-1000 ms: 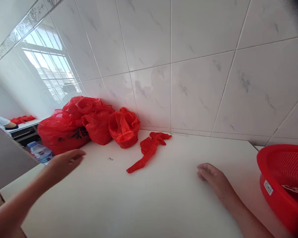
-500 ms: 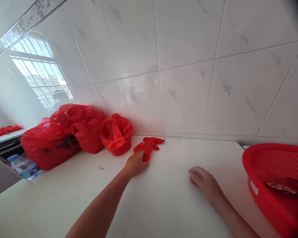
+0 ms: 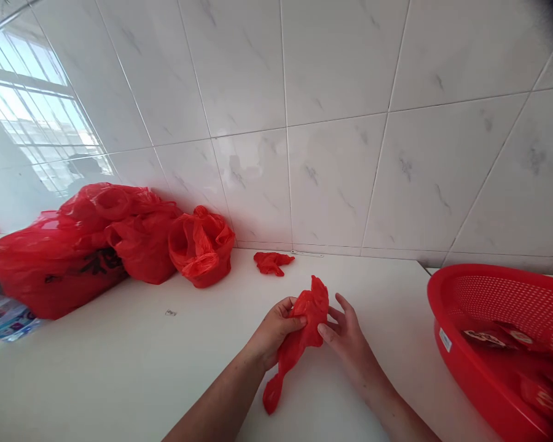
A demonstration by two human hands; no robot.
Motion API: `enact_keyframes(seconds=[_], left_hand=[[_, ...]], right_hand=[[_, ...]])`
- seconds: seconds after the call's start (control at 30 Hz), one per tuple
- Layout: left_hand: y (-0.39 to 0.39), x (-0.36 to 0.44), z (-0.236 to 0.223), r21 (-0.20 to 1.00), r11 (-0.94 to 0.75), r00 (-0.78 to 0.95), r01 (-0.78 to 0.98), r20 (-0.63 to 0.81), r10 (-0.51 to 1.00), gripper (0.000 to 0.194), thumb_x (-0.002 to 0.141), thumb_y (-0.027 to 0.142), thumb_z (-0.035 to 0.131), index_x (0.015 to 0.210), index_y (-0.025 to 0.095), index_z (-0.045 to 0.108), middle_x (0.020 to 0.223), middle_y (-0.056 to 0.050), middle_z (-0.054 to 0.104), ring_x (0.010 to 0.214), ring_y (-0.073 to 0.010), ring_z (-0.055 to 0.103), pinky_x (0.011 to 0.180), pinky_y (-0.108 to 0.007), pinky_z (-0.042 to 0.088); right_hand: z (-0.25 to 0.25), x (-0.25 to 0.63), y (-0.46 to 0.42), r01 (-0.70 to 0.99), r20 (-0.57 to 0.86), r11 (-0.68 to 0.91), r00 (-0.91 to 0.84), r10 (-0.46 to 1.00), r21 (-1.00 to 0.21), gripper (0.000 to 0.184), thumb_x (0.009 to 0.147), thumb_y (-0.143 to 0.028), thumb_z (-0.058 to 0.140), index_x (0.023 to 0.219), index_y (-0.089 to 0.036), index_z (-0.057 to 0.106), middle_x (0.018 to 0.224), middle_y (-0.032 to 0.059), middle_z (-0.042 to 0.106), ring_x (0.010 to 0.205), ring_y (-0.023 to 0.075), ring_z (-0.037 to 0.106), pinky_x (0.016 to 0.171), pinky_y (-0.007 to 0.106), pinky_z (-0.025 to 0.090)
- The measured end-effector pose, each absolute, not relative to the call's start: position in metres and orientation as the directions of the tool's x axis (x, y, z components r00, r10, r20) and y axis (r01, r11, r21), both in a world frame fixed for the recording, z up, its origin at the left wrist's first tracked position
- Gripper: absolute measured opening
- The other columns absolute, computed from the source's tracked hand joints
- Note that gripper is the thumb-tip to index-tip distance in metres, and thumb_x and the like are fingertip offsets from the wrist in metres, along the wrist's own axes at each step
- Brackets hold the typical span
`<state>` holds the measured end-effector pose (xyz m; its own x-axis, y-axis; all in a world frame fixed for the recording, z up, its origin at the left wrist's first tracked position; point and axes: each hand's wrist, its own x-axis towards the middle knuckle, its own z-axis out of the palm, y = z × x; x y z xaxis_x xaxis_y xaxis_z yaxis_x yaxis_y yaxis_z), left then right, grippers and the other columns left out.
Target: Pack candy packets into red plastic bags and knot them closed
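A crumpled red plastic bag (image 3: 304, 331) hangs over the white table, its narrow end drooping toward me. My left hand (image 3: 276, 331) is closed on it, thumb in front and fingers partly hidden behind. On the bag's other side is my right hand (image 3: 348, 334), fingers apart and index finger raised. Its thumb meets the bag's right edge, or nearly so. Another crumpled red plastic bag (image 3: 273, 263) lies on the tabletop near the wall, beyond both hands.
Filled red plastic bags (image 3: 74, 245) lean against the tiled wall at left, with an open-topped red bag (image 3: 201, 248) beside them. A clear bottle (image 3: 9, 316) lies at the left edge. At right stands a red perforated basket (image 3: 456, 362) holding red packets (image 3: 498, 337).
My left hand has lifted one red bag off the table and brought it nearer me. My right hand has come up to the bag and opened. The view has turned slightly right.
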<state>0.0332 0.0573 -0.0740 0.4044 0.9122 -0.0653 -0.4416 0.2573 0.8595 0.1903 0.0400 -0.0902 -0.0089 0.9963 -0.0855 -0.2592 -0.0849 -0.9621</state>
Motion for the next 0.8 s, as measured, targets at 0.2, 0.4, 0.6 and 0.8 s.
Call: enact_keyframes(seconds=[0.2, 0.4, 0.6, 0.8], left_hand=[[0.058, 0.027, -0.085, 0.85, 0.238, 0.348, -0.47, -0.069, 0.935, 0.021, 0.07, 0.023, 0.071, 0.085, 0.013, 0.058, 0.077, -0.005, 0.061, 0.069, -0.014, 0.059, 0.067, -0.026, 0.045], [0.063, 0.021, -0.088, 0.868, 0.112, 0.061, -0.483, -0.094, 0.994, 0.022, 0.073, 0.031, 0.067, 0.071, 0.016, 0.051, 0.064, 0.002, 0.055, 0.052, -0.0072, 0.047, 0.049, -0.019, 0.036], [0.061, 0.027, -0.086, 0.834, 0.145, 0.018, -0.532, -0.16, 0.987, 0.023, 0.07, 0.034, 0.068, 0.075, 0.016, 0.054, 0.064, 0.002, 0.056, 0.055, -0.0096, 0.051, 0.052, -0.021, 0.04], [0.066, 0.016, -0.086, 0.799, 0.163, -0.081, -0.579, -0.255, 0.963, 0.028, 0.072, 0.04, 0.066, 0.078, 0.014, 0.058, 0.068, -0.003, 0.061, 0.059, -0.0141, 0.057, 0.056, -0.025, 0.046]], right_hand=[[-0.089, 0.201, 0.041, -0.225, -0.065, -0.111, -0.203, 0.977, -0.968, 0.037, 0.068, -0.04, 0.068, 0.097, -0.021, 0.057, 0.088, 0.0037, 0.063, 0.081, 0.0195, 0.059, 0.073, 0.032, 0.046], [-0.096, 0.214, 0.054, 0.046, -0.047, -0.046, -0.03, 0.998, -0.998, 0.027, 0.069, -0.038, 0.062, 0.064, -0.021, 0.043, 0.064, -0.0037, 0.05, 0.059, 0.0123, 0.045, 0.054, 0.023, 0.035], [-0.094, 0.222, 0.059, 0.304, 0.067, 0.003, 0.2, 0.978, -0.953, 0.035, 0.07, -0.043, 0.059, 0.06, -0.021, 0.034, 0.056, -0.006, 0.034, 0.052, 0.0096, 0.029, 0.046, 0.021, 0.026], [-0.086, 0.243, 0.064, 0.255, 0.067, -0.024, 0.34, 0.938, -0.967, 0.038, 0.07, -0.056, 0.058, 0.066, -0.021, 0.045, 0.058, -0.0032, 0.044, 0.05, 0.0115, 0.038, 0.043, 0.022, 0.031]])
